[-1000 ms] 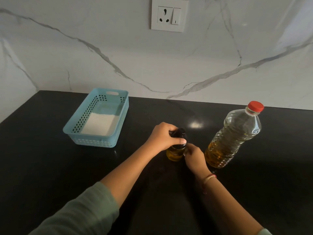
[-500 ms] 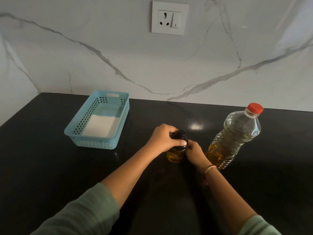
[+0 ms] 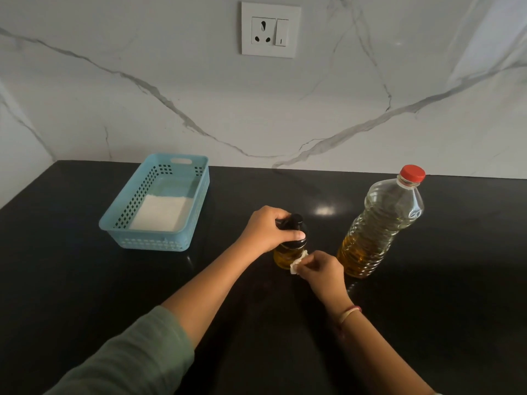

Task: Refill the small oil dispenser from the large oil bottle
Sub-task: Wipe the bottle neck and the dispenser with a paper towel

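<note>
**Wiping the dispenser, both caps on**

The small oil dispenser (image 3: 286, 257) stands on the black table (image 3: 85, 280) just right of the frame's centre, its glass body showing amber oil in the lower part. The left hand (image 3: 266, 230) comes in from the lower left and grasps the black pump cap (image 3: 295, 223) from the side, with its fingers (image 3: 293, 234) curled round it. The right hand (image 3: 322, 269) pinches a small white wad (image 3: 298, 262), tissue or cloth, and holds it against the dispenser's lower right side.

The large oil bottle (image 3: 379, 223) stands upright just beside them on the right, partly full, its red cap (image 3: 412, 173) in place. At the left middle of the frame sits a blue basket (image 3: 154, 246) with a white sheet (image 3: 161, 213) lying flat inside. A wall socket (image 3: 270, 29) is at the top centre.

The step in hand looks like wiping the glass while the cap is steadied. With both containers closed, this reads either as cleaning before opening or as tidying after a pour; the oil level alone does not settle which.

If the refill is yet to come, the next move calls for setting the wad down, twisting the pump cap off while the other hand holds the glass, then uncapping the big bottle. Oily glass may slip, so a firm hold on the body matters
</note>
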Tool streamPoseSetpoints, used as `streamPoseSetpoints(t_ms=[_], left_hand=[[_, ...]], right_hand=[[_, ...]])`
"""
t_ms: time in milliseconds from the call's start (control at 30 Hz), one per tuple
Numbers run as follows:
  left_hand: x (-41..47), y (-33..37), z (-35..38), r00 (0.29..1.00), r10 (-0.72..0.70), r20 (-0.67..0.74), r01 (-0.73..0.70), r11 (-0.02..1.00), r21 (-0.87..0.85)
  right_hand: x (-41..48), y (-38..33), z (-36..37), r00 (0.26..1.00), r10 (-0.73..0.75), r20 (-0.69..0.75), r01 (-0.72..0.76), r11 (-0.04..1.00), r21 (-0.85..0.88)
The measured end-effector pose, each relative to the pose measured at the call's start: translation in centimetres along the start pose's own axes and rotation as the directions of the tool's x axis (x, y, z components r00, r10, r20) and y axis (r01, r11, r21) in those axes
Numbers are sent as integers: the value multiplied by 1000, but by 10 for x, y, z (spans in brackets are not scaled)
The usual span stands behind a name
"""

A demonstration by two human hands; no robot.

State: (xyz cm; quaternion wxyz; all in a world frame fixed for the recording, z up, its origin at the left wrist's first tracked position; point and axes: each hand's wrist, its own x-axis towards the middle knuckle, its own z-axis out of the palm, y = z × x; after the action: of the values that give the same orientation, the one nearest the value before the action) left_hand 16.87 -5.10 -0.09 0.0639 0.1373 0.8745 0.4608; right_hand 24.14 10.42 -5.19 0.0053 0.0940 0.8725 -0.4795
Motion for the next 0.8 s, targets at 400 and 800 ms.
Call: streamPoseSetpoints(t_ms=[400,800], left_hand=[[-5,-3,4,999,9,-42,-10,1000,-21],[-19,-5,16,988,54,-145,-62,997,-50]], right_hand=[[-14,-15,3,982,-71,-173,113,963,246],[-12,-29,-16,958,-154,-240,227,922,315]])
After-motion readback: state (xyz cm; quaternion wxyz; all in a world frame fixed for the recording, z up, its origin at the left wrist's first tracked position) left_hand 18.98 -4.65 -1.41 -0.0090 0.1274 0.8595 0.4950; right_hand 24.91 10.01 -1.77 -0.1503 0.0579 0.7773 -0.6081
